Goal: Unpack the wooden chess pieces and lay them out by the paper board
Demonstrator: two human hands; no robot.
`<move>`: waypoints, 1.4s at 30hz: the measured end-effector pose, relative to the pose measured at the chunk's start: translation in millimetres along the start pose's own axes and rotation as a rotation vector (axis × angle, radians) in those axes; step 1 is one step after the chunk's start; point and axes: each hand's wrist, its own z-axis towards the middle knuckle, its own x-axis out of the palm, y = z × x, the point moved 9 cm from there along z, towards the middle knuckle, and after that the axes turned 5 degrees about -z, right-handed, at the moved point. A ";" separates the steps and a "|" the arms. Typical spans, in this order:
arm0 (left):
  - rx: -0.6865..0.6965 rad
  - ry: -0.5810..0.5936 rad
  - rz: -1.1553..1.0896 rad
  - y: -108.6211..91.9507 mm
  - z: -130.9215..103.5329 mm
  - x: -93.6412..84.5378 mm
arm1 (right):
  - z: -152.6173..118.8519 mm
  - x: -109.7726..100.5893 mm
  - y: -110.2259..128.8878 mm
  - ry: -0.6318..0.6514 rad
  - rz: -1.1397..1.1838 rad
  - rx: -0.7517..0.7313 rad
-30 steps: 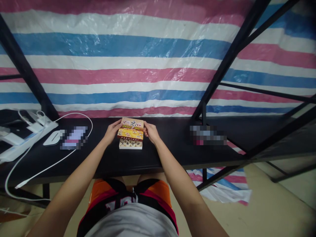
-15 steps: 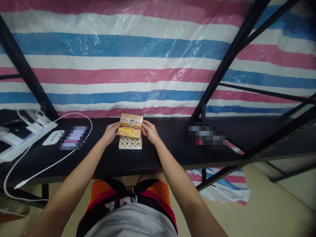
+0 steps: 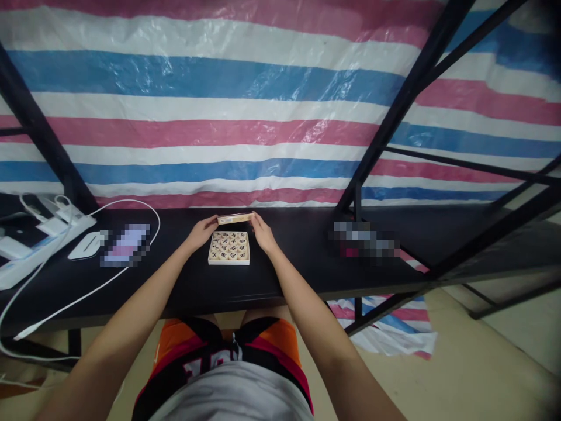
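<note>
Between my two hands is the Chinese chess box lid [image 3: 235, 218], tilted so that a narrow edge faces me. My left hand [image 3: 202, 231] grips its left end and my right hand [image 3: 263, 232] grips its right end. Just in front of the lid, a white open box [image 3: 229, 262] rests on the black table [image 3: 298, 257]. Round wooden chess pieces with dark characters fill it in rows. Neither hand touches this box.
On the left lie a pixelated phone-like object [image 3: 127, 244], a white flat device [image 3: 87, 245], a white cable [image 3: 94, 292] and a power strip [image 3: 52, 234]. A blurred dark object [image 3: 366, 240] sits on the right. Black metal bars [image 3: 385, 134] and a striped sheet [image 3: 228, 128] stand behind.
Both hands have moved the lid back off the box and tipped it, so its printed top no longer shows. All the rows of pieces are now uncovered. The view has shifted slightly.
</note>
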 end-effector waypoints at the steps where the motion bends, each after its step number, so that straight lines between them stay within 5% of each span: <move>1: -0.022 0.013 -0.008 4.0 -1.4 2.5 | 0.5 -1.6 -2.6 -0.023 -0.050 0.002; 10: -0.022 0.019 0.207 5.4 -8.7 1.7 | 0.2 9.0 -0.4 0.013 -0.347 -0.120; 16: 0.056 0.043 0.338 1.7 -10.3 0.4 | -3.2 23.7 8.1 0.129 -0.384 -0.189; 29: 0.066 0.171 0.435 -8.9 -16.8 7.9 | -5.7 14.2 10.4 0.111 -0.379 -0.169; 42: 0.028 0.150 0.405 -11.7 -18.8 5.0 | -7.4 21.3 -11.3 0.081 0.224 0.127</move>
